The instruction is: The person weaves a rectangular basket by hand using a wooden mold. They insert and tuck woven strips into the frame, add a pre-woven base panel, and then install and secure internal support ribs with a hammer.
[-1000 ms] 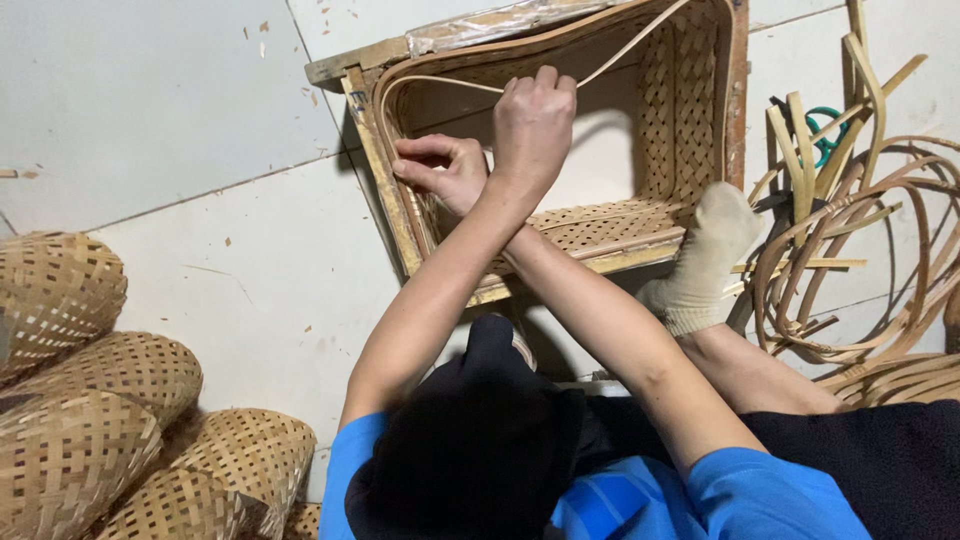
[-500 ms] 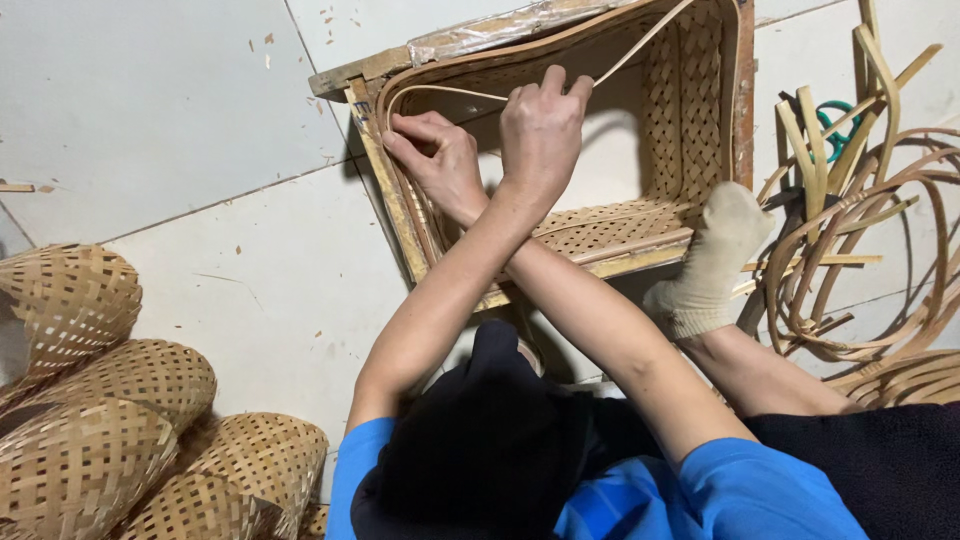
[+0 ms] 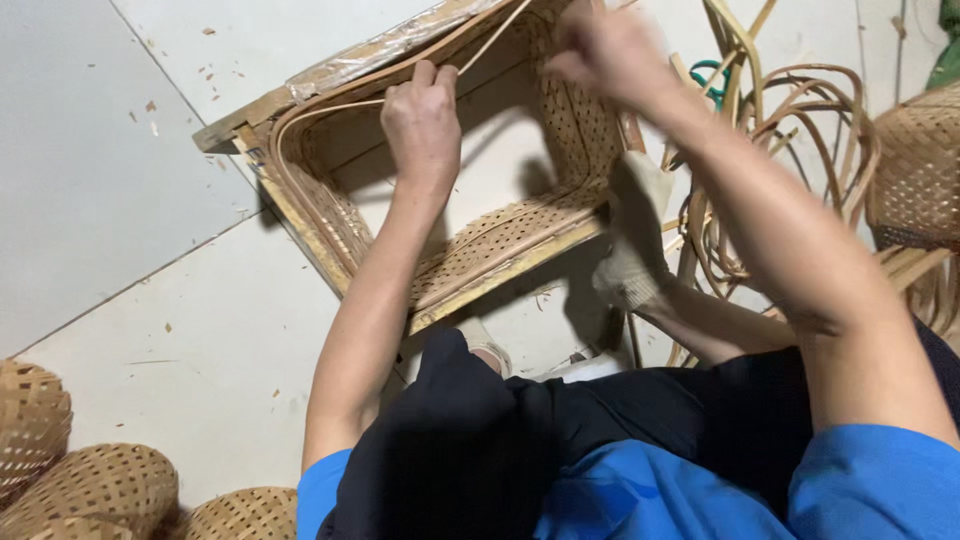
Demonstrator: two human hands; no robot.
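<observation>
A square woven bamboo basket [image 3: 500, 235] sits inside a wooden frame [image 3: 300, 230] on the floor. My left hand [image 3: 422, 118] is closed on a thin bamboo strip [image 3: 490, 40] at the basket's far rim; the strip runs up and right out of view. Over the basket's right wall, my right hand [image 3: 600, 48] is raised with its fingers curled. It is blurred, so I cannot make out what it holds. My foot in a pale sock [image 3: 632, 250] presses on the frame's near right corner.
Loose coils of bamboo strips [image 3: 790, 130] lie to the right of the frame, with a woven basket [image 3: 915, 170] beyond them. Several finished woven baskets [image 3: 95, 490] are stacked at the bottom left. The floor is pale tile [image 3: 130, 180] with scattered chips.
My arms have uncrossed. The right hand has swung out to the upper right, and the left hand now grips the strip at the far rim. The view has moved closer.
</observation>
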